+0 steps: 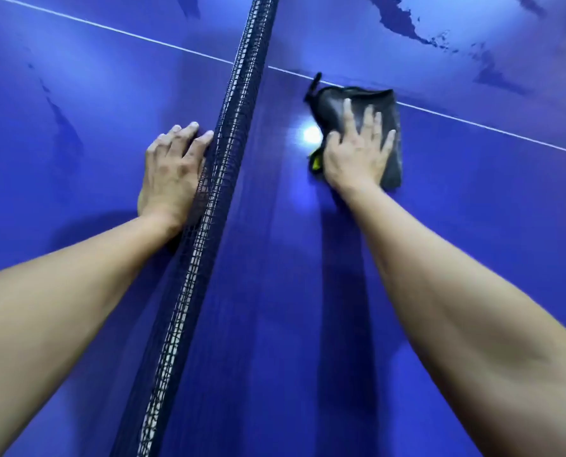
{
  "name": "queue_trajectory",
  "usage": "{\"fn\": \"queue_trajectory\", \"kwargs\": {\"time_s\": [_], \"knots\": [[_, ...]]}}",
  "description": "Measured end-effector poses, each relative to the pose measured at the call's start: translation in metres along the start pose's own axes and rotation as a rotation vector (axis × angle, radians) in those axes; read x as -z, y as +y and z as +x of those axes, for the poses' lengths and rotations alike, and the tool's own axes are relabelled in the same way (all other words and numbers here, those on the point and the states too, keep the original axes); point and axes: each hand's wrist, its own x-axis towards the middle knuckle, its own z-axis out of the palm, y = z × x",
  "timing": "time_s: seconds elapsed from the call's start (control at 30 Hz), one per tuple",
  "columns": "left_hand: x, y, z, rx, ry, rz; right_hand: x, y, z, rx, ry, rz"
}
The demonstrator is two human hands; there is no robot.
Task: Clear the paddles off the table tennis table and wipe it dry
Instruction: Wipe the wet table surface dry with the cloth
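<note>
A dark grey cloth (392,159) with a yellow tag lies flat on the blue table tennis table (308,291), right of the net, just below the white centre line. My right hand (357,153) presses down on it with the fingers spread and straight. My left hand (173,173) rests flat on the table left of the net, fingers relaxed, its side against the mesh. No paddle is in view.
The dark net (209,209) runs from the bottom centre up to the top, between my two arms. Dark wet patches (403,21) show on the table at the far right, and fainter streaks (64,123) on the left half.
</note>
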Motion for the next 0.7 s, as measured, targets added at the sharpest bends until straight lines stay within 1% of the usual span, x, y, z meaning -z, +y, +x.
{"fn": "queue_trajectory", "kwargs": {"time_s": [0.1, 0.17, 0.27, 0.3, 0.37, 0.43, 0.57, 0.63, 0.7], "knots": [[0.004, 0.003, -0.002, 0.002, -0.042, -0.012, -0.006, -0.035, -0.064, 0.138, 0.008, 0.010], [0.007, 0.001, 0.001, 0.021, -0.086, -0.066, -0.005, -0.035, -0.103, 0.200, -0.014, 0.027], [0.028, 0.008, 0.013, 0.139, -0.138, -0.333, 0.002, -0.014, -0.152, 0.252, -0.045, 0.076], [0.036, 0.015, 0.015, 0.193, -0.126, -0.406, 0.006, -0.002, -0.171, 0.262, -0.053, 0.087], [0.051, 0.034, 0.013, 0.255, -0.040, -0.444, 0.013, 0.026, -0.211, 0.258, -0.057, 0.100], [0.061, 0.064, 0.003, 0.190, 0.038, -0.400, 0.018, 0.050, -0.243, 0.233, -0.052, 0.104], [0.053, 0.127, -0.026, -0.123, 0.147, -0.308, 0.024, 0.063, -0.256, 0.208, -0.084, 0.085], [0.041, 0.150, -0.039, -0.211, 0.156, -0.285, 0.026, 0.062, -0.249, 0.231, -0.106, 0.077], [0.028, 0.165, -0.050, -0.236, 0.126, -0.268, 0.026, 0.065, -0.243, 0.266, -0.114, 0.083]]}}
